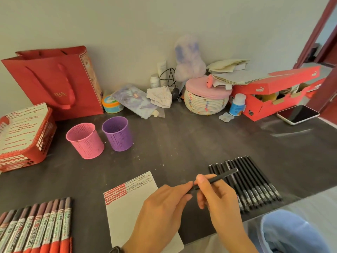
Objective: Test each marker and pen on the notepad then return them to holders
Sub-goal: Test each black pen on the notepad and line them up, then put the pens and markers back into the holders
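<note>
The dark worktop (182, 143) carries everything. Far behind the notepad (127, 207), to the left, stands a red paper bag (54, 83). Far behind it to the right lies a red shoe box (268, 109), its lid half lifted, with cardboard pieces inside. Left of the notepad, a red basket (42, 143) holds a sheet with red marks. Behind the notepad the pink holder (84, 141) and the purple holder (117, 136) stand just beside each other, and a bare strip of worktop lies between them and the notepad. Red markers (36, 229) lie in a row left of the notepad. Black pens (255, 183) lie right of it, their near ends close to the worktop's front edge. At the notepad's right edge the right hand (218, 198) grips one black pen (218, 178), and the left hand (164, 203) pinches its near end.
</note>
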Demonstrator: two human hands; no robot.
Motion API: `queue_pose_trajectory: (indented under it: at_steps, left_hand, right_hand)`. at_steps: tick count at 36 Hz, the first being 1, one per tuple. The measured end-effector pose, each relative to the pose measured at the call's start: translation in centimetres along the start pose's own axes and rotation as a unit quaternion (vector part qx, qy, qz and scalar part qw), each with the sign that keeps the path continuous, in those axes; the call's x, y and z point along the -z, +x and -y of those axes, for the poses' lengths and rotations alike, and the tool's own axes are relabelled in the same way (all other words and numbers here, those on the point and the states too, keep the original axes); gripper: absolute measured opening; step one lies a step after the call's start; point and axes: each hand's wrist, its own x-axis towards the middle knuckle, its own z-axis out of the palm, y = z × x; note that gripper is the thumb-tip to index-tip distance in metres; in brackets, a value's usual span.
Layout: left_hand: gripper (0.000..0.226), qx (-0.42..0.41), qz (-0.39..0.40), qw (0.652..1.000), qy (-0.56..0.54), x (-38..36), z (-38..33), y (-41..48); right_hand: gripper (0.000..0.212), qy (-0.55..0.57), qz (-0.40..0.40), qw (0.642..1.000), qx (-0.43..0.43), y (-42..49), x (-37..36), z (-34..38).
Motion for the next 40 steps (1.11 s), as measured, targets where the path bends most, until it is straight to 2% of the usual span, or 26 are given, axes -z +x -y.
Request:
queue_pose_trajectory:
  at_steps: [2, 4, 6, 8, 10, 15, 18, 20, 25, 28, 34, 37, 40]
  left_hand:
    - [0.037, 0.014, 0.078, 0.997, -0.025, -0.3, -1.1, 1.0]
    - [0.055, 0.053, 0.144, 0.988, -0.019, -1.3, -1.9, 1.9]
    - [0.068, 0.083, 0.165, 0.983, -0.019, -2.6, -1.8, 2.1]
    - [0.068, 0.093, 0.171, 0.981, -0.005, -3.8, -1.9, 2.8]
    - [0.07, 0.112, 0.198, 0.973, 0.038, -4.8, -2.0, 3.8]
    - [0.063, 0.162, 0.268, 0.94, 0.138, -7.1, -3.4, 6.7]
    - [0.067, 0.197, 0.268, 0.928, 0.169, -8.6, -4.8, 8.5]
    - [0.072, 0.232, 0.268, 0.918, 0.178, -9.7, -5.6, 9.4]
    - [0.077, 0.299, 0.301, 0.894, 0.146, -11.9, -6.7, 10.6]
    - [0.076, 0.314, 0.304, 0.887, 0.152, -12.2, -6.9, 11.1]
    - [0.067, 0.325, 0.312, 0.871, 0.194, -11.3, -7.4, 11.5]
    - [0.051, 0.345, 0.321, 0.858, 0.202, -11.2, -7.6, 12.0]
    - [0.024, 0.317, 0.314, 0.872, 0.2, -11.3, -7.0, 11.7]
  right_hand:
    - [0.029, -0.006, -0.026, 1.0, -0.012, 0.3, 1.2, -0.1]
    - [0.038, -0.032, -0.056, 0.998, -0.022, 0.8, 3.4, 0.1]
    - [0.049, -0.084, -0.081, 0.992, -0.037, 1.9, 6.6, 0.4]
    - [0.056, -0.138, -0.089, 0.985, -0.053, 3.4, 10.4, 0.9]
    - [0.053, -0.196, -0.09, 0.974, -0.074, 4.9, 14.1, 1.5]
    - [0.014, -0.424, -0.043, 0.897, -0.117, 8.5, 20.9, 1.6]
    - [0.024, -0.499, -0.001, 0.846, -0.189, 9.7, 21.7, 1.4]
    - [0.035, -0.519, 0.014, 0.827, -0.217, 10.1, 21.3, 1.3]
    - [0.063, -0.574, 0.062, 0.792, -0.201, 10.3, 19.3, 1.3]
    - [0.069, -0.607, 0.075, 0.771, -0.18, 10.0, 18.0, 0.7]
    - [0.055, -0.629, 0.09, 0.755, -0.163, 9.5, 16.2, -0.4]
    - [0.047, -0.628, 0.094, 0.757, -0.156, 9.6, 15.9, -0.5]
    - [0.037, -0.634, 0.106, 0.752, -0.147, 9.7, 15.5, -0.4]
